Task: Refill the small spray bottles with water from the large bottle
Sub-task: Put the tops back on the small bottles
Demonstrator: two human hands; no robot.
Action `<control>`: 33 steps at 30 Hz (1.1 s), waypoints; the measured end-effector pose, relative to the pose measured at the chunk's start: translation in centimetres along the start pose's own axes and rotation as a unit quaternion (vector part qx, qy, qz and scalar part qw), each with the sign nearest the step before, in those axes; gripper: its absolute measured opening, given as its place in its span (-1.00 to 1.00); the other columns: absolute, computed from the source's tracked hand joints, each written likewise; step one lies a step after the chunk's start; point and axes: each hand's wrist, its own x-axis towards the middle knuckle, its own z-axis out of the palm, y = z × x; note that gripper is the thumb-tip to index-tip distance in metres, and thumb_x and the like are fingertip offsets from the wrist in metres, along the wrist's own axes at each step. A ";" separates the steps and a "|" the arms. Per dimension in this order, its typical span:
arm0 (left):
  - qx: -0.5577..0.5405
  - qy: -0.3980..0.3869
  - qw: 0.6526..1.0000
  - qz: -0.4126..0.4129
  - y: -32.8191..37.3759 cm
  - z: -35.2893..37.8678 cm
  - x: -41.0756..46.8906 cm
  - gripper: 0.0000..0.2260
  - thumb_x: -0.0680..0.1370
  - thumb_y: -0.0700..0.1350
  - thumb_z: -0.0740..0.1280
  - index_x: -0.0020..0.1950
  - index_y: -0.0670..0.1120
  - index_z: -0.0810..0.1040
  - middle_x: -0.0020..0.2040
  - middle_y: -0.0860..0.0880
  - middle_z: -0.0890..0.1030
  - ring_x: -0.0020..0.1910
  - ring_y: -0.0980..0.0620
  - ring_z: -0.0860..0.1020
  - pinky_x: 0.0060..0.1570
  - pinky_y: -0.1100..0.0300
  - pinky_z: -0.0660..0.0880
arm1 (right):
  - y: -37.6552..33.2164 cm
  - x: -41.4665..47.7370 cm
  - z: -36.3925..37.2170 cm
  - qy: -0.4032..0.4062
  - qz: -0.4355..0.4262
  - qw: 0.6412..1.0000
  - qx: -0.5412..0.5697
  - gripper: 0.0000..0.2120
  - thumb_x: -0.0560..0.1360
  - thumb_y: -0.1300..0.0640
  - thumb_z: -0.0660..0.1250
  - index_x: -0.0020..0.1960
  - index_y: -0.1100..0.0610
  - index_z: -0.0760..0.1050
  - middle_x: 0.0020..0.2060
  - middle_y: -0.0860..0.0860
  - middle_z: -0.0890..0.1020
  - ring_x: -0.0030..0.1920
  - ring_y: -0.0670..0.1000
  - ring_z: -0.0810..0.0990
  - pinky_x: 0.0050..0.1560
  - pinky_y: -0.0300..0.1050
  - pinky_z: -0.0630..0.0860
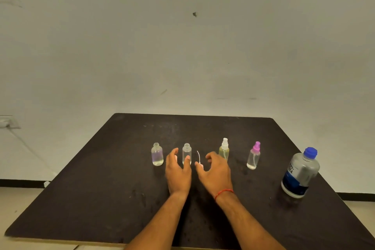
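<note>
Loosely spread fingers of left hand (178,174), one tip on uncapped clear plastic bottle (186,150) at 12 o'clock; half-curled fingers of right hand (217,174) by pink pump cap (201,165), grip unclear.

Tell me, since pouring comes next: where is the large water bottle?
In the head view the large bottle stands upright near the right edge of the table, its closest neighbour the pink-topped spray bottle to its left.

Uncapped bottles (157,155) left, capped sprayers (253,156) middle, large bottle (300,174) upright right
</note>
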 end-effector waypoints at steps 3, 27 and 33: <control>0.027 -0.043 0.999 -0.014 0.0 0.6 0.6 -0.47 0.55 -0.06 0.47 0.48 -0.12 0.42 0.41 -0.06 0.51 0.38 -0.04 0.49 0.31 0.17 0.41 | -0.5 0.0 1.1 -0.050 0.011 0.998 -0.036 -0.78 0.40 -0.03 0.37 -0.11 0.08 0.42 -0.19 -0.02 0.52 -0.14 0.03 0.53 -0.13 -0.05 0.52; 0.029 -0.088 0.995 0.049 -0.1 0.7 0.7 -0.71 0.56 -0.13 0.46 0.28 0.00 0.60 0.10 0.11 0.61 0.11 0.09 0.57 0.17 0.15 0.55 | -2.8 3.7 -6.3 0.079 -0.110 0.985 0.104 -0.67 0.41 0.49 0.33 0.03 0.16 0.64 -0.08 -0.02 0.61 -0.15 -0.14 0.61 -0.11 -0.38 0.54; 0.023 -0.106 0.992 0.063 -0.1 0.6 0.4 -0.72 0.56 -0.09 0.46 0.27 0.04 0.59 0.08 0.15 0.59 0.10 0.13 0.56 0.12 0.22 0.53 | -2.6 3.8 -5.7 0.021 -0.154 0.988 0.015 -0.74 0.43 0.42 0.37 0.02 0.15 0.64 -0.06 -0.03 0.59 -0.09 -0.13 0.56 -0.03 -0.43 0.47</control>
